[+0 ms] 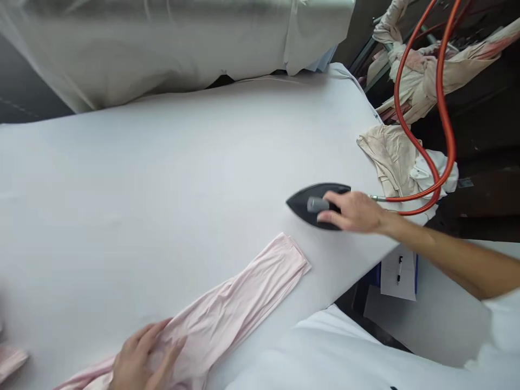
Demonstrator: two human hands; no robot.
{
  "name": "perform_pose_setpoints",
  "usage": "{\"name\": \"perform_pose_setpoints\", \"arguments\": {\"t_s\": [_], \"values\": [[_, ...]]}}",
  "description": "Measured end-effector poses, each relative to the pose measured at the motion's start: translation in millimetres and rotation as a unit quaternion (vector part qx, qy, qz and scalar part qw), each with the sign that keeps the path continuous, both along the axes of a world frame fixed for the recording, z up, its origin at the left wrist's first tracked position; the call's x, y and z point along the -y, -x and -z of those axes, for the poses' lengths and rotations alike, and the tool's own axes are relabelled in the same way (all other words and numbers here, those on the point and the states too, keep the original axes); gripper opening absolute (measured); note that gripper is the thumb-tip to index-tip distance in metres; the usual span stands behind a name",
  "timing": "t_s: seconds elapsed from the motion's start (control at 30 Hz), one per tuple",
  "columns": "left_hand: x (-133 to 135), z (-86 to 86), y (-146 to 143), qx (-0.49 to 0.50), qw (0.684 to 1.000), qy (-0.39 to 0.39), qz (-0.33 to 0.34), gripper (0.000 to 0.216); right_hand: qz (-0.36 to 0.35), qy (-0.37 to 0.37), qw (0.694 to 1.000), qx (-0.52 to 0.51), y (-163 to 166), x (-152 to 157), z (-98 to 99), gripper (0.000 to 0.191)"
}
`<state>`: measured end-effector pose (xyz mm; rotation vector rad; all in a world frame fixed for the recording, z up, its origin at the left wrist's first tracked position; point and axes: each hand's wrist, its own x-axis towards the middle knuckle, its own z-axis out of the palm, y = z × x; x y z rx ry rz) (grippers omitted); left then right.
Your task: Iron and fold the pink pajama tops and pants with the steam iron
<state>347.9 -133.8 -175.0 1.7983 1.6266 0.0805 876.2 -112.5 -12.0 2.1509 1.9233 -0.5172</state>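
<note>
A black steam iron [303, 205] with a grey handle top stands on the white ironing surface [203, 162]. My right hand [357, 212] is wrapped round its handle, and the pointed tip faces left. Below and left of the iron lies a pale pink garment [244, 292], a long narrow piece, lightly wrinkled, its squared end towards the iron. My left hand [142, 360] rests on the garment at the bottom of the view with its fingers apart. The garment's lower part runs out of view under that hand.
Red hoses [447, 119] run from the iron up to the top right. Crumpled cream cloth [392, 154] lies at the right edge. White draped fabric [182, 49] hangs along the far edge. A pen [400, 270] on paper sits lower right; another pink piece [10, 362] lies far left.
</note>
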Motion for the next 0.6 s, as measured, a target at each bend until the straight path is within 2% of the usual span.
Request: {"name": "perform_pose_setpoints", "arguments": {"t_s": [0.07, 0.13, 0.2, 0.3, 0.37, 0.4, 0.43, 0.5, 0.6], "values": [[8, -4.8, -5, 0.037, 0.999, -0.006, -0.002, 0.043, -0.073, 0.029, 0.997, 0.002, 52, 35, 4.1, 0.049], [13, -11.4, -14, 0.068, 0.996, -0.024, -0.051, 0.034, -0.082, 0.057, 0.995, -0.006, 90, 61, 16.9, 0.047], [17, -17.3, -20, 0.098, 0.987, -0.02, -0.124, 0.032, -0.016, 0.058, 0.998, 0.007, 105, 69, 32.3, 0.048], [23, -21.9, -20, 0.109, 0.975, -0.006, -0.195, 0.035, 0.157, 0.01, 0.986, 0.054, 92, 56, 39.2, 0.054], [27, -23.6, -20, 0.092, 0.979, -0.057, -0.172, 0.034, 0.249, -0.021, 0.964, 0.095, 83, 44, 28.3, 0.057], [29, -25.0, -20, 0.088, 0.981, -0.095, -0.146, 0.034, 0.268, -0.028, 0.956, 0.117, 86, 40, 20.3, 0.058], [30, -27.2, -20, 0.088, 0.981, -0.127, -0.121, 0.033, 0.265, -0.028, 0.954, 0.135, 94, 39, 12.4, 0.058], [31, -34.1, -22, 0.099, 0.978, -0.143, -0.111, 0.033, 0.195, -0.009, 0.971, 0.14, 129, 44, 0.6, 0.057], [29, -47.3, -22, 0.104, 0.97, -0.065, -0.211, 0.033, 0.023, 0.068, 0.996, 0.053, 216, 57, 0.0, 0.056]]}}
